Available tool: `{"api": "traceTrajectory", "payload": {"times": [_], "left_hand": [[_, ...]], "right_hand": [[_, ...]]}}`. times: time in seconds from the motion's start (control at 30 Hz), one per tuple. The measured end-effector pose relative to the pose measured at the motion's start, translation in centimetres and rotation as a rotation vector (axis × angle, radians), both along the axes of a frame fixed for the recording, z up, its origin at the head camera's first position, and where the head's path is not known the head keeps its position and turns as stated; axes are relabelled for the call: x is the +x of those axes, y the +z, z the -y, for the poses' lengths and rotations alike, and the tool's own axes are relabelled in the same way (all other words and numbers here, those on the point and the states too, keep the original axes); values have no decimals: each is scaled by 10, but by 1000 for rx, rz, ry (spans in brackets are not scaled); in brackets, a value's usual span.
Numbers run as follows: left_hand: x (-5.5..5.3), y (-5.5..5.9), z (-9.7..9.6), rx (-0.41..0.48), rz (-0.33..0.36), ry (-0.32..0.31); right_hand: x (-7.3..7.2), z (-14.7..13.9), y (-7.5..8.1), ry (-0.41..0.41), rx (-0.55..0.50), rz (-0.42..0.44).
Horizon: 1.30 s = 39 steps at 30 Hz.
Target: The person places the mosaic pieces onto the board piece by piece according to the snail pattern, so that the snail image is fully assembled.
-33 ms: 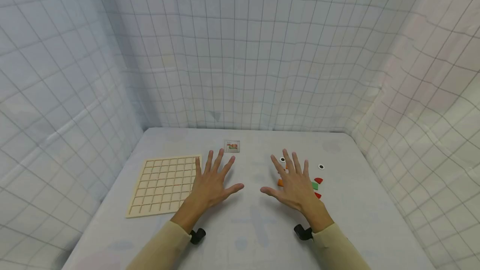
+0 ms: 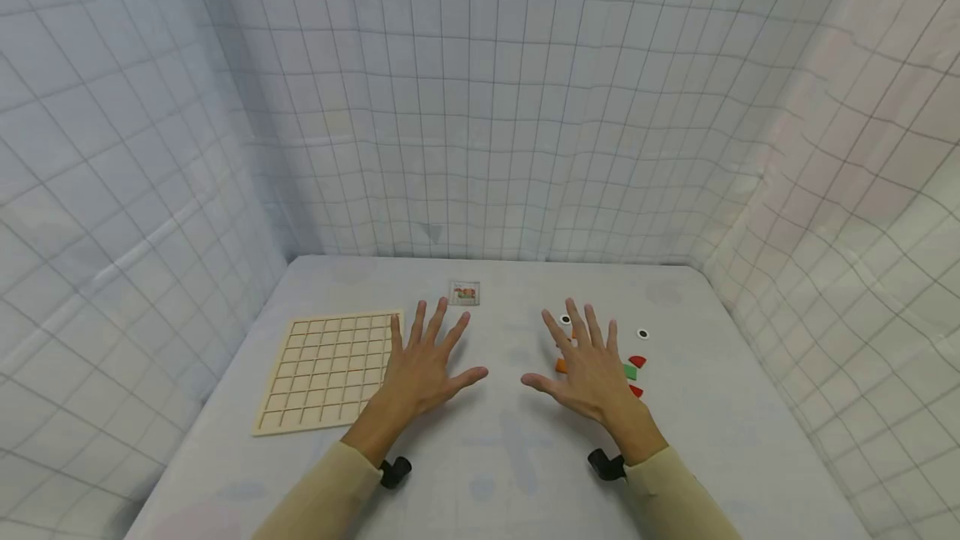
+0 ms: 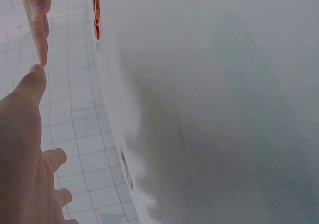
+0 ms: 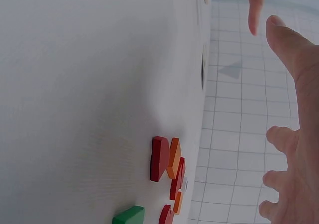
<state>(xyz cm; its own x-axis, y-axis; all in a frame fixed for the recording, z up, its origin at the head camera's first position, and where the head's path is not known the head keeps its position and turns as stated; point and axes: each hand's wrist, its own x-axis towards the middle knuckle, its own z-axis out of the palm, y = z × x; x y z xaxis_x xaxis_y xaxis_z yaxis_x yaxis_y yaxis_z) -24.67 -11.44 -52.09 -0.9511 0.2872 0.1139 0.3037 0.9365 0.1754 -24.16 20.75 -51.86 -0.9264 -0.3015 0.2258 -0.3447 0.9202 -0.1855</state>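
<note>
My left hand (image 2: 422,375), fingers spread and holding nothing, hovers over the table beside a pale gridded board (image 2: 326,369), hiding part of its right edge. My right hand (image 2: 597,375) is likewise spread and hovers above small coloured pieces, covering some of them. Around it show a green piece (image 2: 630,372), a red wedge (image 2: 637,361), an orange piece (image 2: 560,366) and a white disc with a black centre (image 2: 642,334). The right wrist view shows a thick red piece (image 4: 159,159) lying below that hand. Beyond the left fingertips lies a small picture card (image 2: 465,293).
The white table (image 2: 510,473) is bordered behind by a white cloth with a dark grid (image 2: 480,107). Similar gridded cloth hangs at both sides. A second black-centred disc (image 2: 566,320) lies near the right index finger. Black devices sit at both wrists.
</note>
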Motion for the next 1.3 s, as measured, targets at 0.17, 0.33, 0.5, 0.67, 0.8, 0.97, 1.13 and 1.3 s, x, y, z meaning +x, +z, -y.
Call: {"api": "traceTrajectory", "payload": {"times": [0.17, 0.33, 0.5, 0.67, 0.8, 0.97, 1.13, 1.3], "left_hand": [[1, 4, 4, -5, -6, 10], [4, 5, 17, 20, -23, 22], [12, 2, 43, 54, -26, 66], [22, 1, 80, 80, 13, 129], [29, -1, 114, 116, 53, 163], [39, -1, 159, 147, 142, 213], [53, -7, 200, 133, 194, 250], [56, -15, 213, 161, 199, 176]], "right_hand": [[1, 3, 2, -1, -13, -4], [6, 13, -1, 13, -24, 7], [10, 29, -7, 50, -21, 11], [14, 50, -14, 102, -10, 46], [16, 68, -15, 172, -32, 100], [24, 88, -11, 278, -17, 219], [34, 112, -13, 375, 32, 305], [37, 134, -17, 490, 93, 288]]}}
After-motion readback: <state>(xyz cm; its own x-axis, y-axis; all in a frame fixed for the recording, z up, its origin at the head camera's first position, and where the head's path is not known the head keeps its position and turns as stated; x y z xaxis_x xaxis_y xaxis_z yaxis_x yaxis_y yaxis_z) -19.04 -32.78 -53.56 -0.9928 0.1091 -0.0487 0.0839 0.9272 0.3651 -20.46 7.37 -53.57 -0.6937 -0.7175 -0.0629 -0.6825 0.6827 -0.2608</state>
